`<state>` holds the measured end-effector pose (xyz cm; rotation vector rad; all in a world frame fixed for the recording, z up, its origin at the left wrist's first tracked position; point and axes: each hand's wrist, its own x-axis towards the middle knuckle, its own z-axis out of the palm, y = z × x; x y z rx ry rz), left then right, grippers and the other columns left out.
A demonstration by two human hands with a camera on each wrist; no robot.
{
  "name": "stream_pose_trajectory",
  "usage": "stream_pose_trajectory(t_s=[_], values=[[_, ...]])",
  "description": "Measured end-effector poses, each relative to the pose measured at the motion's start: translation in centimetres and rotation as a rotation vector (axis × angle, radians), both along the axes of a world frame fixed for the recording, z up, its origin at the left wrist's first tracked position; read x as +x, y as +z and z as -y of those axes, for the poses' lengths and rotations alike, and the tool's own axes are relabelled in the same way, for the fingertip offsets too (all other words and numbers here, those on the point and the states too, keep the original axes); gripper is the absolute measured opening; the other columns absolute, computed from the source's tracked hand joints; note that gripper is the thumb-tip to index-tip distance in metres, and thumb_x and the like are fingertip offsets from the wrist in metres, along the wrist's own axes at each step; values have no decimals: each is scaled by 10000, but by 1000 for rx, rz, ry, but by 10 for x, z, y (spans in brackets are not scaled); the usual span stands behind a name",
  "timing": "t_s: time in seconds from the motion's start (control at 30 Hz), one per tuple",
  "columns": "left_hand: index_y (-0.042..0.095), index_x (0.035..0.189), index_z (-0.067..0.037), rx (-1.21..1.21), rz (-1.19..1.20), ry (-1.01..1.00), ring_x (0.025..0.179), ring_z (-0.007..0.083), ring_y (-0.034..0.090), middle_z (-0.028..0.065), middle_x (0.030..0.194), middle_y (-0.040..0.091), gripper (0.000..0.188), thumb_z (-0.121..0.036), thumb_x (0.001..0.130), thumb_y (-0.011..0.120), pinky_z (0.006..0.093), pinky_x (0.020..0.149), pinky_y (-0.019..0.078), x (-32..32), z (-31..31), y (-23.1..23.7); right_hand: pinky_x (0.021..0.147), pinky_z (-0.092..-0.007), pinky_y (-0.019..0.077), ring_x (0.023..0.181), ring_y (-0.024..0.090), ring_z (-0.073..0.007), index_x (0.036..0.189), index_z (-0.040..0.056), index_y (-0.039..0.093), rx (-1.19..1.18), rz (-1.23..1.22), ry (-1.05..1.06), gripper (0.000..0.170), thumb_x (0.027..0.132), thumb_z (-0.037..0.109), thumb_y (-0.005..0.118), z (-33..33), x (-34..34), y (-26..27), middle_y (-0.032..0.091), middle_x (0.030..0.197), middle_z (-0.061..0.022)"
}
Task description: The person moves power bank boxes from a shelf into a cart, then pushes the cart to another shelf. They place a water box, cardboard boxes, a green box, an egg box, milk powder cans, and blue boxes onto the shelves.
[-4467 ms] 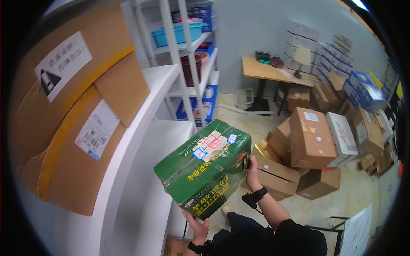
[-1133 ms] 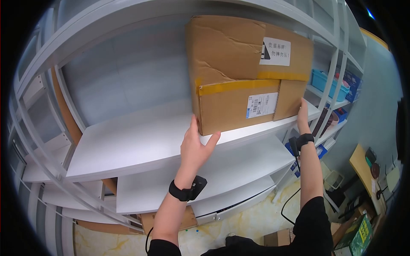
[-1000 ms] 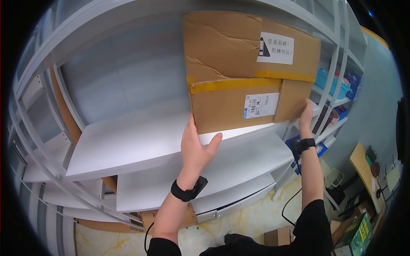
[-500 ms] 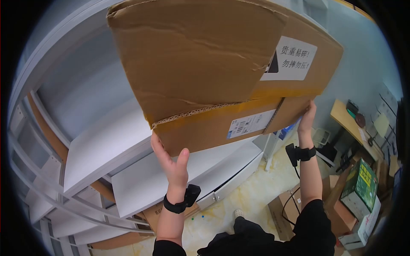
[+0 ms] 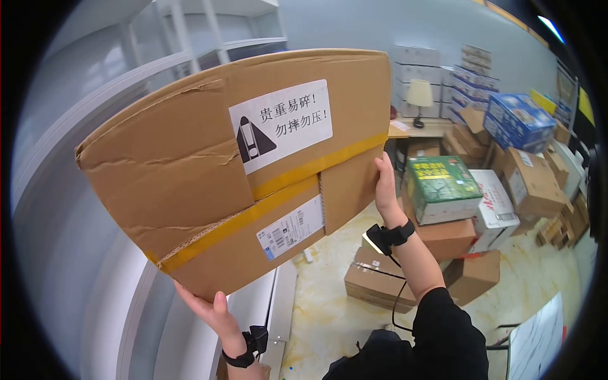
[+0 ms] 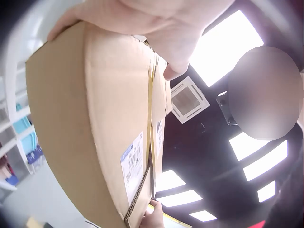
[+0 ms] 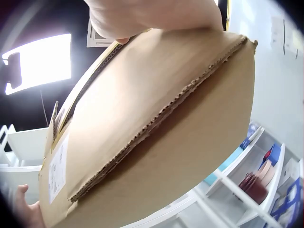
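Note:
A large cardboard box [image 5: 278,158] with yellow tape and two white labels is held up, tilted, in the head view. My left hand [image 5: 212,311] supports its lower left corner, thumb on the front and fingers going underneath. At the lower right end, my right hand [image 5: 387,190] grips the box edge. In the left wrist view the left hand [image 6: 156,21] lies against the box [image 6: 114,95]. The right hand [image 7: 156,19] presses on the box [image 7: 156,128] in the right wrist view, its fingertips partly hidden.
White shelving [image 5: 253,310] stands at the left, below and behind the box. On the right, a green box [image 5: 443,190] sits on a pile with a white box [image 5: 494,209] and brown cartons [image 5: 380,278]. A desk lamp [image 5: 419,95] is behind, and a marble-patterned top [image 5: 535,342] lies lower right.
The green box was in both hands earlier and now rests on the pile. Both hands took the large carton off the shelf, and it has swung with the view toward the piled boxes.

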<state>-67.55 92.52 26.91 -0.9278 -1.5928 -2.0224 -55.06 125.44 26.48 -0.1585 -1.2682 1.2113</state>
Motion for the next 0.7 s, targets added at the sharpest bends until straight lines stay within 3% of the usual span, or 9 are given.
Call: stream_pose_trajectory(t_s=[0.13, 0.3, 0.47, 0.57, 0.67, 0.7], values=[[273, 1291, -1, -2, -27, -199, 1186, 235, 344, 123, 1249, 373, 811, -447, 685, 577, 359, 983, 260, 22, -87, 2, 811, -237, 348, 890, 462, -118, 989, 6, 468, -18, 9, -79, 297, 837, 254, 404, -54, 95, -2, 519, 936, -55], [289, 1286, 6, 6, 51, -496, 1184, 232, 350, 118, 1250, 378, 781, -402, 682, 570, 353, 985, 253, 71, -209, 7, 895, -267, 331, 1036, 468, -151, 1140, 6, 455, -23, 45, -149, 529, 794, 404, 417, -111, 232, 8, 517, 1097, -73], [224, 1320, 32, 149, 206, -981, 1223, 233, 317, 136, 1321, 323, 831, -374, 676, 556, 345, 1010, 229, 120, -331, -10, 933, -267, 317, 1125, 429, -184, 1235, -51, 374, -19, 160, -232, 664, 759, 407, 436, -154, 354, 5, 460, 1213, -124], [233, 1317, 36, 96, 313, -1057, 1225, 239, 321, 147, 1325, 324, 828, -383, 667, 528, 344, 1010, 231, 151, -386, -22, 940, -275, 313, 1143, 417, -201, 1259, -60, 344, -87, 213, -266, 724, 709, 393, 467, -182, 400, -8, 427, 1247, -142], [238, 1321, 23, -10, 389, -1091, 1222, 232, 325, 144, 1318, 334, 821, -381, 666, 527, 332, 1007, 233, 168, -428, -45, 972, -303, 280, 1165, 389, -210, 1274, -47, 314, -148, 193, -196, 690, 738, 365, 455, -225, 431, -24, 421, 1254, -138], [238, 1325, 13, -89, 409, -1086, 1221, 226, 326, 137, 1317, 337, 816, -375, 667, 527, 325, 1005, 233, 169, -428, -51, 958, -302, 288, 1145, 407, -209, 1245, -34, 376, -185, 214, -290, 647, 736, 356, 463, -229, 432, -27, 449, 1231, -129]])
